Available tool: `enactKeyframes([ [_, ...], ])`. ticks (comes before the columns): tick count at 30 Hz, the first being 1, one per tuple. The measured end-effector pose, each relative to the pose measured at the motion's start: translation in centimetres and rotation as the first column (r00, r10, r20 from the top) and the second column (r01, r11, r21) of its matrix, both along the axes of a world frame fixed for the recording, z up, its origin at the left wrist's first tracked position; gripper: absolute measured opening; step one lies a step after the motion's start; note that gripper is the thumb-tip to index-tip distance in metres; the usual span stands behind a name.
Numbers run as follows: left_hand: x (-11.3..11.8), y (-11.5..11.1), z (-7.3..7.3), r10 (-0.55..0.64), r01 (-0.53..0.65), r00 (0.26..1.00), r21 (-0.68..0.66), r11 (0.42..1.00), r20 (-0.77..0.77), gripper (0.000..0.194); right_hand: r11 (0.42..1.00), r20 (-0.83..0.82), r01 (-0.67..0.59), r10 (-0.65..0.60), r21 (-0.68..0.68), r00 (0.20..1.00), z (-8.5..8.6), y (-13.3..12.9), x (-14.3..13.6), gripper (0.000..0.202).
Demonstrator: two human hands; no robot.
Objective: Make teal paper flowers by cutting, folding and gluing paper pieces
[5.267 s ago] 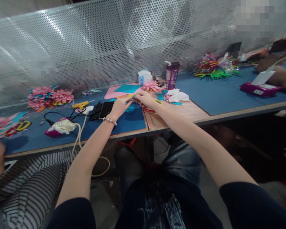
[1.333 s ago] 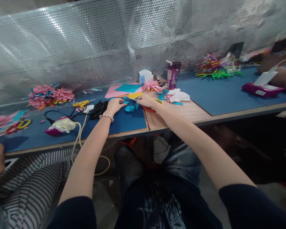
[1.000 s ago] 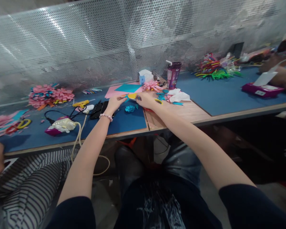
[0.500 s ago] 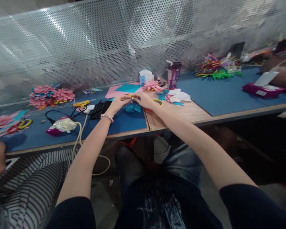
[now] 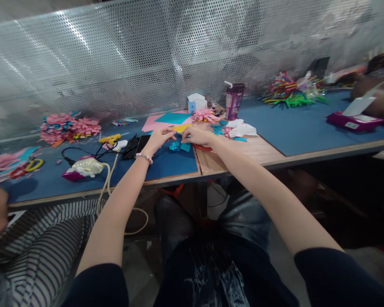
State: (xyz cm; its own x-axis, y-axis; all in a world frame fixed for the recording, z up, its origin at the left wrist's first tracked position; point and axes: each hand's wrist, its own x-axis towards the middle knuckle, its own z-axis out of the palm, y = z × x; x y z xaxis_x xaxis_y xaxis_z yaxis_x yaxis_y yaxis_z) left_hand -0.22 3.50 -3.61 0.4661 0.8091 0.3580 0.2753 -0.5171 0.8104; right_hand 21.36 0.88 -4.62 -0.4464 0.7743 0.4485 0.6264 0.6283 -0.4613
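My left hand, with a beaded bracelet at its wrist, has its thumb and fingers closed on the left end of a piece of yellow paper. My right hand is bent inward at the paper's right end, its fingers pinched together; what lies between their tips is too small to make out. Just below the hands, a crumpled blue paper flower rests on the blue mat. Red scissor handles show partly beneath my right forearm. Behind the hands lie pink paper and a blue sheet.
A purple cup with a straw and a tissue box stand behind. To the left are a yellow glue gun, a black phone-like object, a cabled purple holder and pink paper flowers. Other people sit on both sides.
My hands have drawn slightly apart from touching. The right fingers have curled and moved a little to the right, and more of the yellow paper shows between the hands.
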Motion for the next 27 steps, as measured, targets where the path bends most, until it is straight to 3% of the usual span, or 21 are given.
enactKeyframes([
  [7,0.3,-1.2,0.7,-0.042,0.042,0.999,0.004,0.999,-0.021,0.038,0.996,-0.228,-0.062,0.046,-0.062,0.972,0.8,-0.7,-0.1,0.03],
  [13,0.3,-1.6,0.6,-0.063,0.063,0.997,-0.013,0.998,-0.047,0.032,0.997,-0.426,-0.029,-0.006,-0.075,0.905,1.3,-1.5,-0.9,0.028],
  [18,0.1,-0.7,0.2,-0.044,0.043,0.999,-0.013,0.999,-0.004,0.027,0.995,-0.456,-0.051,0.005,-0.089,0.89,1.4,-1.6,-0.8,0.031],
  [27,0.2,-0.5,0.0,-0.127,0.133,0.99,-0.097,0.986,0.058,0.031,0.987,-0.471,-0.141,0.087,-0.082,0.878,1.3,-1.6,-1.1,0.03],
])
